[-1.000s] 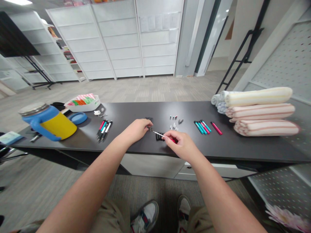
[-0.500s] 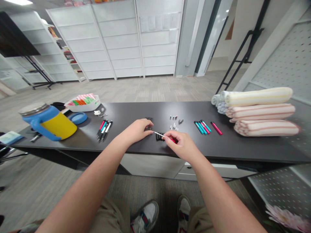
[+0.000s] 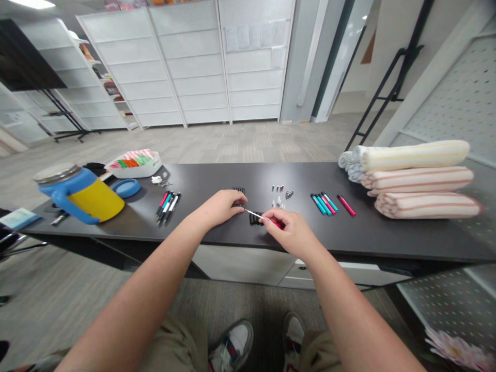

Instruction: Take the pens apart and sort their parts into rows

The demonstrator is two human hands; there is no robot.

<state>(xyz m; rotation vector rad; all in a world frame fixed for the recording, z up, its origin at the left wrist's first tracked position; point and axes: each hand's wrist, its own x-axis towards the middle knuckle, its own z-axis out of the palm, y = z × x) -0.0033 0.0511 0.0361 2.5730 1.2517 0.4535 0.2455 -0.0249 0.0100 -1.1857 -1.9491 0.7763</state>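
My right hand [image 3: 284, 223] is closed around a pink pen barrel [image 3: 276, 223], and a thin white refill [image 3: 253, 213] sticks out of it to the left. The fingertips of my left hand [image 3: 227, 205] are bent together at the refill's far tip; whatever they pinch is too small to make out. Between and below the hands lies a row of short black pen parts [image 3: 254, 219]. More small dark pieces [image 3: 238, 190] show just beyond my left fingers, partly hidden by them. Past my right hand are small white pieces [image 3: 278, 203] and metal bits [image 3: 289, 195].
Assembled pens [image 3: 168, 207] lie to the left, loose teal and pink barrels [image 3: 324, 203] to the right. A blue-yellow mug [image 3: 89, 196], its blue lid [image 3: 127, 188] and a white basket [image 3: 143, 168] stand at left. Rolled towels [image 3: 422, 178] are stacked on the right end of the black table [image 3: 368, 232].
Both hands keep almost the same pose, with the refill tip still at my left fingers. The whole view has shifted very slightly.
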